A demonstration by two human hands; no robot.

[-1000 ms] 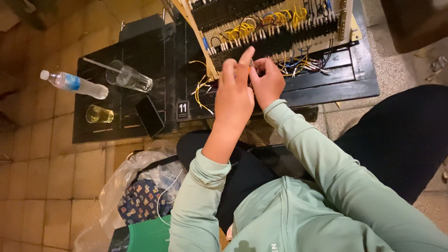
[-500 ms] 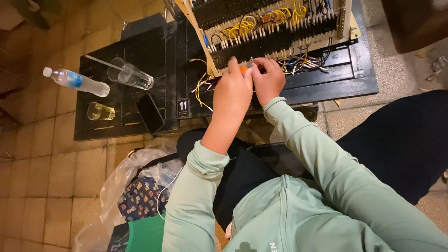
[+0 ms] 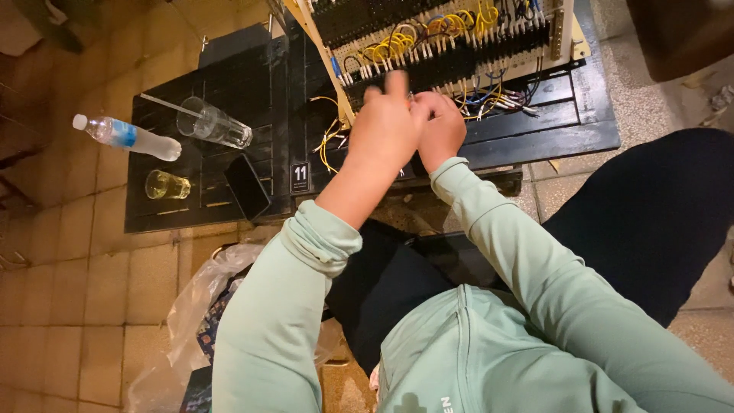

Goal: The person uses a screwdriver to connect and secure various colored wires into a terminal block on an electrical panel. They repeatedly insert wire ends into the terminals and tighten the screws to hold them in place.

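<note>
My left hand (image 3: 386, 130) and my right hand (image 3: 443, 126) are pressed together at the front edge of a wiring board (image 3: 562, 34). The board carries rows of black terminals with yellow wires (image 3: 397, 42) and blue wires (image 3: 489, 95) looped between them. Two left fingers point up, blurred, over the lower terminal row. My right fingers are curled toward the left hand. What sits between the hands is hidden. Loose yellow wires (image 3: 327, 141) hang just left of my left hand. Both sleeves are pale green, and the left one is pushed up.
The board rests on a low black slatted table (image 3: 252, 92). On the table's left part lie a tipped clear glass with a straw (image 3: 214, 122), a small glass of yellowish liquid (image 3: 167, 184) and a dark phone (image 3: 246, 186). A plastic bottle (image 3: 126, 136) and a clear plastic bag (image 3: 195, 306) lie on the tiled floor.
My left hand has shifted slightly and its fingers now stick up, blurred. A small orange bit seen between the hands half a second ago no longer shows.
</note>
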